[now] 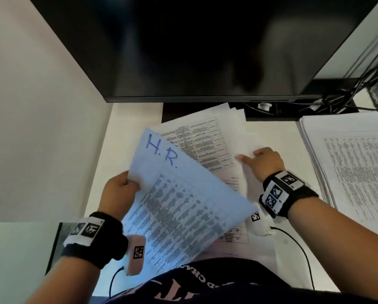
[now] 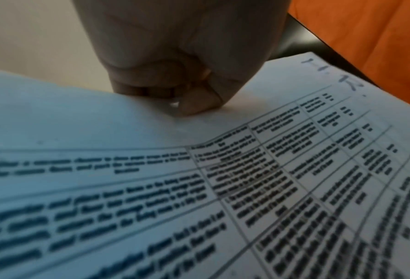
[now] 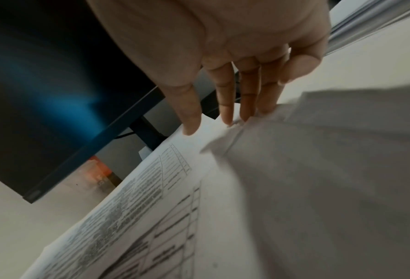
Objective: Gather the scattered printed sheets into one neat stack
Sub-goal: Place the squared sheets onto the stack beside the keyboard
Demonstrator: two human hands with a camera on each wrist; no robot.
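Left hand is raised above the surface, thumb on top and fingers curled under, pinching the left edge of a tilted printed sheet marked "H.R." Right hand reaches forward, palm down, its fingers straight and slightly spread, tips pressing the scattered sheets lying under the dark monitor. A separate paper stack lies at the right

Blue handwritten "H.R." tops the lifted sheet; its print blurs.
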